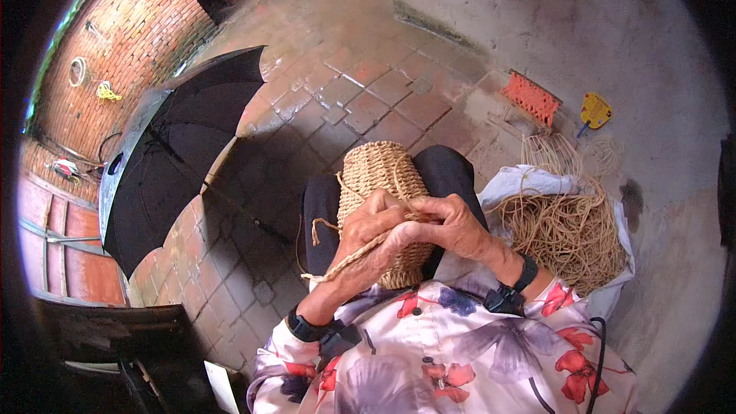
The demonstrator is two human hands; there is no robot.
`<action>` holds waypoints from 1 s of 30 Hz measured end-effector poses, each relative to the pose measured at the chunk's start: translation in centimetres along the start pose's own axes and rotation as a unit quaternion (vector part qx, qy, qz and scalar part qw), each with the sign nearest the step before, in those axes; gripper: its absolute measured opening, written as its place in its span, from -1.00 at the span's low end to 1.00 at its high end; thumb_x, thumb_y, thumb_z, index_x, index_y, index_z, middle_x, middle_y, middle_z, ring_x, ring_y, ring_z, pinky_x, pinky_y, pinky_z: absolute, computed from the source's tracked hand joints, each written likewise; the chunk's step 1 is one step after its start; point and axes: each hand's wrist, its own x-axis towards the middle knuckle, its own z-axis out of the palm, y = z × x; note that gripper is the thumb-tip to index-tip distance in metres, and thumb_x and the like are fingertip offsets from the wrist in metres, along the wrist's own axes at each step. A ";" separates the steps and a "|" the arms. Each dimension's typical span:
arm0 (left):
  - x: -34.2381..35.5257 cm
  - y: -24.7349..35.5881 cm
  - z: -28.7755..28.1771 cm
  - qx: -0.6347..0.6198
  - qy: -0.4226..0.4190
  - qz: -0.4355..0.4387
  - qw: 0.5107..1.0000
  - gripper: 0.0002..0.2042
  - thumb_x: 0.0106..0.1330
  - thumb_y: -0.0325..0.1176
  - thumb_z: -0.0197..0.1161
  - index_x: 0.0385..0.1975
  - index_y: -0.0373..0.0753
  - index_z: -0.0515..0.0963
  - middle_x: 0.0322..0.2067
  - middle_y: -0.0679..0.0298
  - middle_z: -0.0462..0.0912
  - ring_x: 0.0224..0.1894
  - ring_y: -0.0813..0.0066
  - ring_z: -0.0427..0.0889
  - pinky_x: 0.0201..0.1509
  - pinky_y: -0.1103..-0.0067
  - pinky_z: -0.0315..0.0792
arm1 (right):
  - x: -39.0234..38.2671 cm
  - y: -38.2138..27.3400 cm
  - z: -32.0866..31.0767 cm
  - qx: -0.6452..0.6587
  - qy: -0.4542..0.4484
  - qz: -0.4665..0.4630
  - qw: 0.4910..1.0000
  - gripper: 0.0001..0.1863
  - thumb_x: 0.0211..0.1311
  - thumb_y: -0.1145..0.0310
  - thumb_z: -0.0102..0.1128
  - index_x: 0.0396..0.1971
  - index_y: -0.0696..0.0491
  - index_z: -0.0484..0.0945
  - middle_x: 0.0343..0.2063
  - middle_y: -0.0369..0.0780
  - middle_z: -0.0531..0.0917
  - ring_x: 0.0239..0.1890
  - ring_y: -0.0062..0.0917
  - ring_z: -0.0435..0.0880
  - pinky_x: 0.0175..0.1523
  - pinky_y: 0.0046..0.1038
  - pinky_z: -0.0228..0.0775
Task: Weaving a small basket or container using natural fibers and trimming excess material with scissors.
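Left hand [370,226] and right hand [454,222] were pressed together, fingers closed on a twisted fibre cord [366,250], though the exact pinch point was partly hidden. Woven straw basket [379,162] sat between my knees [445,172], right under my hands. Imo doing that bit well came down to even tension: snug, but not so hard the weave puckered, with the knees steadying the basket so both hands could work the cord. Slack was worth watching too, since it trailed over my left hand and could've caught on the loose ends [326,224] at the basket's side. Tangled spare cord [567,241] filled a white sack [626,253] on my right. Brands or labels? Couldn't read any; the yellow paddle [596,110] maybe had print, too small to tell.
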 end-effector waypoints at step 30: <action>-6.9 -5.2 -1.8 0.107 0.095 -0.108 0.984 -0.83 0.06 -0.46 0.30 -0.33 -0.28 0.57 -0.36 0.16 0.57 -0.31 0.23 0.55 -0.21 0.41 0.42 | -0.1 0.6 0.0 0.222 0.061 0.087 0.969 -0.86 0.16 0.38 0.12 -0.39 0.12 0.58 -0.52 -0.47 0.51 -0.46 -0.86 0.37 -0.33 -0.76 0.18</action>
